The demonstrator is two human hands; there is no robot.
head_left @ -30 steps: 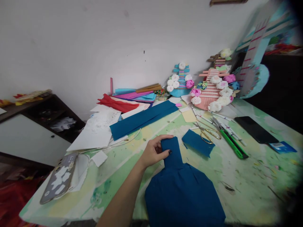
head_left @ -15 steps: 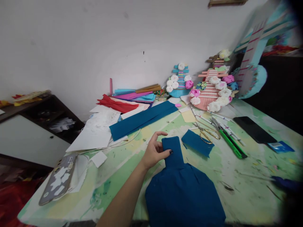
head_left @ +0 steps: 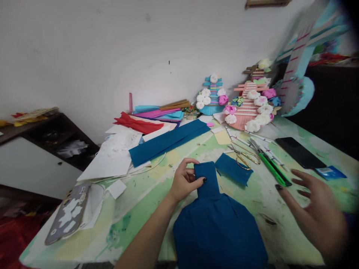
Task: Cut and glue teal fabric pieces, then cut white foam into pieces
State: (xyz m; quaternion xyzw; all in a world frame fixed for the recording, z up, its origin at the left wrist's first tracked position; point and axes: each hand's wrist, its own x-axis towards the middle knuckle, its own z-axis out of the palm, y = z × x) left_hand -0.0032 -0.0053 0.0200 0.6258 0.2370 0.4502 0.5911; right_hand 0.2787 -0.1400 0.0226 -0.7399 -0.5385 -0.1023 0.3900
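Note:
A dark blue paper-covered shape (head_left: 218, 231) with a narrow neck and a wide body lies at the table's front edge. My left hand (head_left: 185, 181) grips its neck, thumb on top and fingers along the left side. Over the right part of the table hovers my right hand (head_left: 316, 209), fingers apart and holding nothing. Close beyond its fingertips lies a green utility knife (head_left: 273, 168). Gold-handled scissors (head_left: 245, 158) rest partly on a small blue paper scrap (head_left: 234, 170), just right of the neck.
A long blue paper strip (head_left: 168, 144) lies behind my left hand, near red crepe paper (head_left: 140, 123) and white sheets (head_left: 103, 160). Decorated paper instruments (head_left: 249, 106) stand along the wall. A black phone (head_left: 300, 152) is at right, a patterned phone (head_left: 68, 215) at left.
My right hand has come into view from the right, over the table. My left hand keeps its grip on the blue shape's neck, which has barely shifted.

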